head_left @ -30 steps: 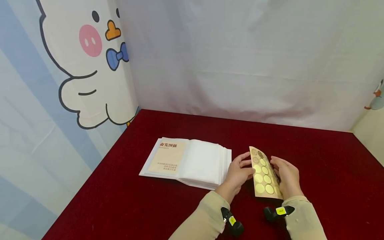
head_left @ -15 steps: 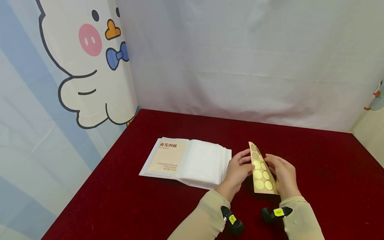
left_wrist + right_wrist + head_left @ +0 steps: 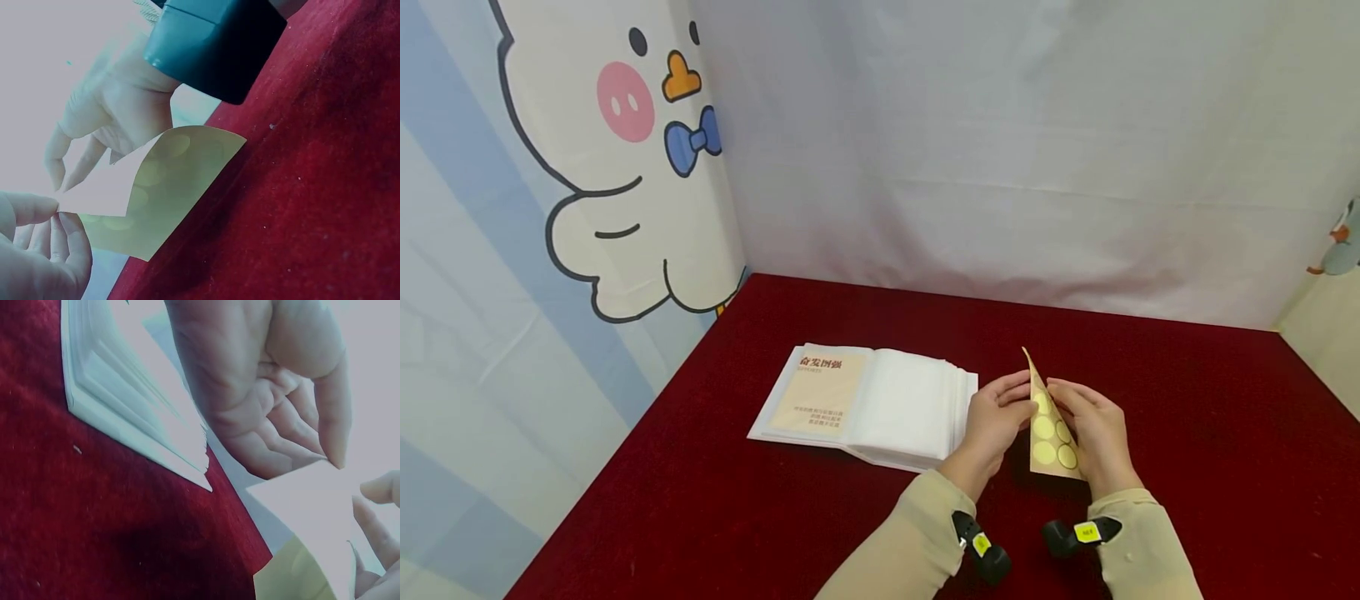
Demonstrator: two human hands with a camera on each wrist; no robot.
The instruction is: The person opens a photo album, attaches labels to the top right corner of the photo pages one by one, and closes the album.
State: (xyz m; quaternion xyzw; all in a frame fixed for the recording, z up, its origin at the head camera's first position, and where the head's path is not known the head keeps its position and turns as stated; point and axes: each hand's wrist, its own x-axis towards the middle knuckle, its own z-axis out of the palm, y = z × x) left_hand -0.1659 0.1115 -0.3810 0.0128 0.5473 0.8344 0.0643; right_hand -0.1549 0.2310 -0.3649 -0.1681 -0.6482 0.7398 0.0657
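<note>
A gold sticker sheet (image 3: 1049,437) with round yellow stickers stands tilted on edge above the red tabletop (image 3: 790,533), held between both hands. My left hand (image 3: 998,419) pinches its left edge near the top; in the left wrist view thumb and fingers (image 3: 44,215) meet on the sheet's (image 3: 175,178) white corner. On the other edge, my right hand (image 3: 1090,429) grips with its fingers curled over. The right wrist view shows the sheet's white back (image 3: 312,506), my right fingertips (image 3: 378,487) on it, and my left palm (image 3: 262,387) behind.
An open white album (image 3: 868,404) lies just left of my hands, a printed beige page on its left side; its page edges (image 3: 125,419) show in the right wrist view. A white curtain and a cartoon-duck cloth back the table. A black camera sits on each wrist.
The sticker sheet has tipped up and turned more edge-on to me, showing fewer stickers. Both hands have shifted slightly up and left with it.
</note>
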